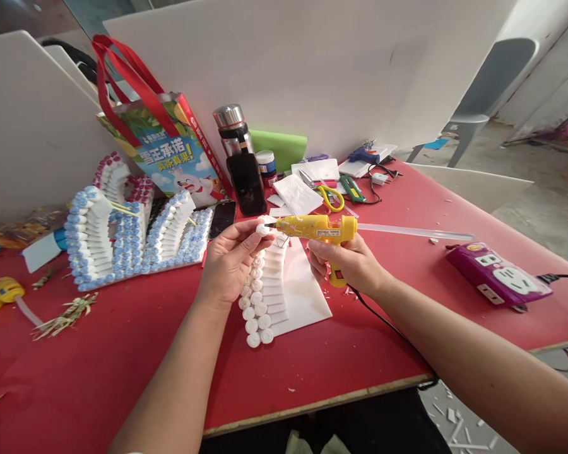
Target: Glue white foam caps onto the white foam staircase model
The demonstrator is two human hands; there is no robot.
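My right hand [348, 261] grips a yellow hot glue gun [319, 230] with a clear glue stick [414, 232] poking out of its back. Its nozzle touches a small white paper roll [264, 226] pinched between the fingers of my left hand [230, 261]. Just under both hands lies a white card [303, 290] bearing rows of white paper rolls [255, 309] and folded strips. The glue gun's black cord [383, 321] runs off the table's near edge.
A blue-and-white paper-roll model [132, 236] stands at left, behind it a printed bag [170, 148] with red handles. A flask [234, 129], black phone [247, 183], yellow scissors [330, 197], purple power strip [499, 277] and another yellow glue gun [0, 296] lie on the red table [123, 366].
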